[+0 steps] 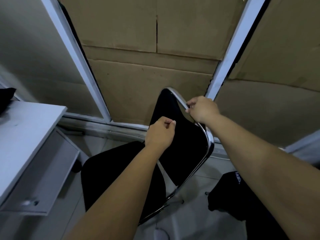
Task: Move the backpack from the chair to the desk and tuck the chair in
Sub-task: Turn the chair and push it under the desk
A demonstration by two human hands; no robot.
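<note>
A black chair (183,146) with a chrome tube frame stands in the middle of the head view, its seat bare. My left hand (160,134) grips the left edge of the black backrest. My right hand (201,109) is closed around the chrome top rail of the backrest. The white desk (26,129) is at the left, its corner pointing toward the chair. A black shape, probably the backpack (6,99), lies on the desk at the far left edge, mostly cut off by the frame.
A drawer front with a small knob (31,203) hangs under the desk. Cardboard sheets (152,66) and white frame posts line the wall behind the chair. My dark-clothed leg (242,201) shows at the lower right. The floor is light tile.
</note>
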